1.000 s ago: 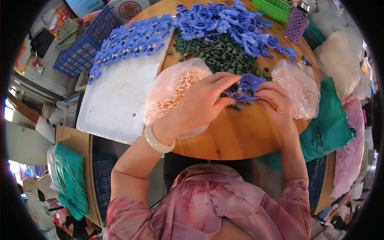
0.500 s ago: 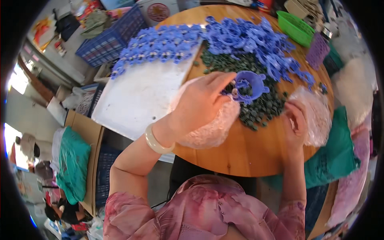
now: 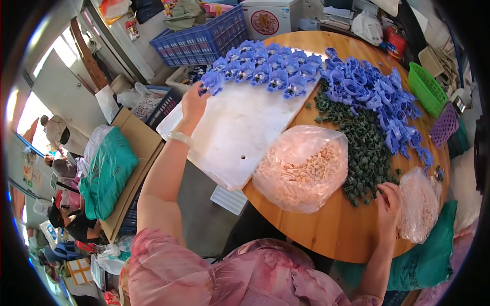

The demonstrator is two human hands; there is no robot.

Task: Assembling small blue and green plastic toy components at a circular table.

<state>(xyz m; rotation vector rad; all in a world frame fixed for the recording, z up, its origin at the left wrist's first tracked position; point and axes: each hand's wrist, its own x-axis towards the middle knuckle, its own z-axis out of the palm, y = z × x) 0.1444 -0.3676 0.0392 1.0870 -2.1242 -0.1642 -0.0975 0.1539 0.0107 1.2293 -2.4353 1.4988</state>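
My left hand (image 3: pixel 194 100) reaches far out to the left end of a row of assembled blue plastic pieces (image 3: pixel 265 64) on a white board (image 3: pixel 229 132). Its fingers grip the end blue piece (image 3: pixel 212 81), which rests on the board. My right hand (image 3: pixel 388 198) lies on the round wooden table (image 3: pixel 316 229), fingertips curled at the near edge of a heap of small dark green pieces (image 3: pixel 362 148). Whether it pinches one is unclear. A clear bag of pale small parts (image 3: pixel 301 168) sits between my hands.
Loose blue pieces (image 3: pixel 367 92) are heaped at the back right. A second clear bag (image 3: pixel 418 204) lies beside my right hand. A green basket (image 3: pixel 423 86) and a purple basket (image 3: pixel 445 125) stand at the right rim. Blue crate (image 3: pixel 204 41), cardboard box (image 3: pixel 138 143) and green bag (image 3: pixel 104 173) stand left.
My left hand carried a blue piece from the table's middle out to the far left end of the row on the board. My right hand moved to the green heap's edge.
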